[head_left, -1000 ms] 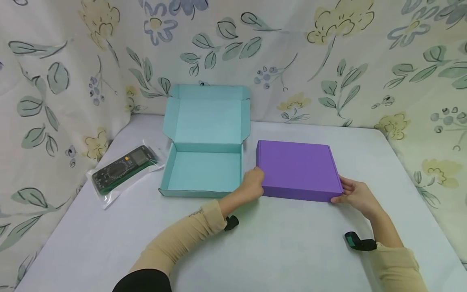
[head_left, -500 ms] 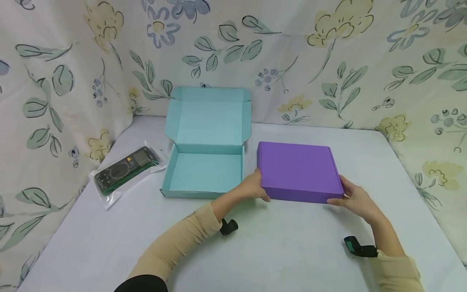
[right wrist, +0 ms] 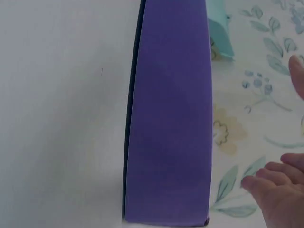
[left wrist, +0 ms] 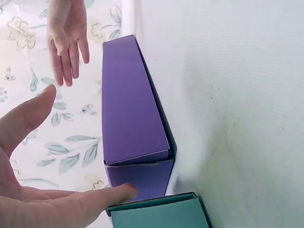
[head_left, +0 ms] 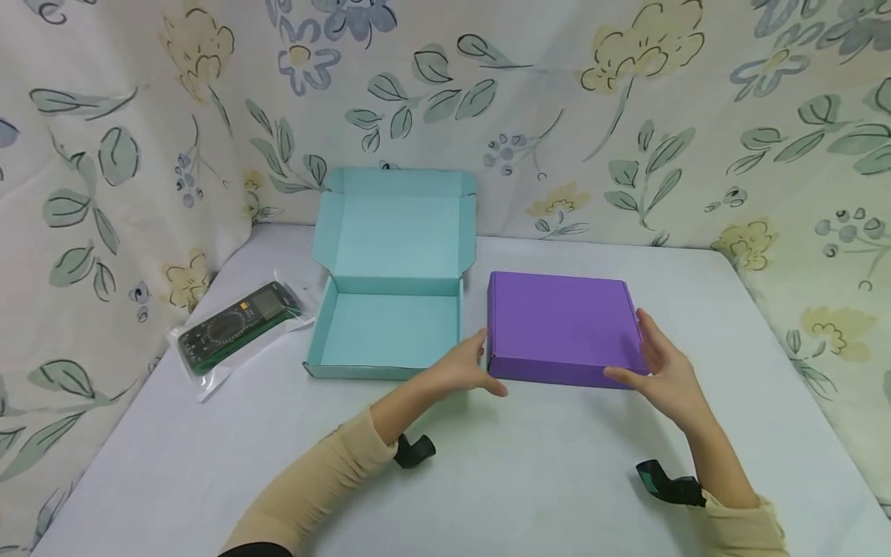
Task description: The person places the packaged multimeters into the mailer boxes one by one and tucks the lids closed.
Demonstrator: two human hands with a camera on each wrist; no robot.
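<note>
A closed purple cardboard box (head_left: 565, 321) lies flat on the table. Beside its left end, my left hand (head_left: 461, 365) has its thumb and fingers spread, between the purple box and an open teal box (head_left: 390, 329). In the left wrist view, a finger of the left hand (left wrist: 61, 202) reaches by the purple box's end, and whether it touches is unclear. My right hand (head_left: 668, 379) is at the purple box's right front corner, fingers extended and thumb in front. Inside the teal box nothing lies, and its lid stands raised at the back.
A multimeter (head_left: 238, 325) in a clear plastic bag lies at the left of the white table (head_left: 536, 472). Floral fabric (head_left: 543, 108) hangs behind and along the sides. Black cameras (head_left: 415, 451) are strapped at the wrists.
Both hands have loosened from the purple box, their fingers opening out. The left hand has drawn slightly left, and the right hand slightly toward the front. The purple box stays in place.
</note>
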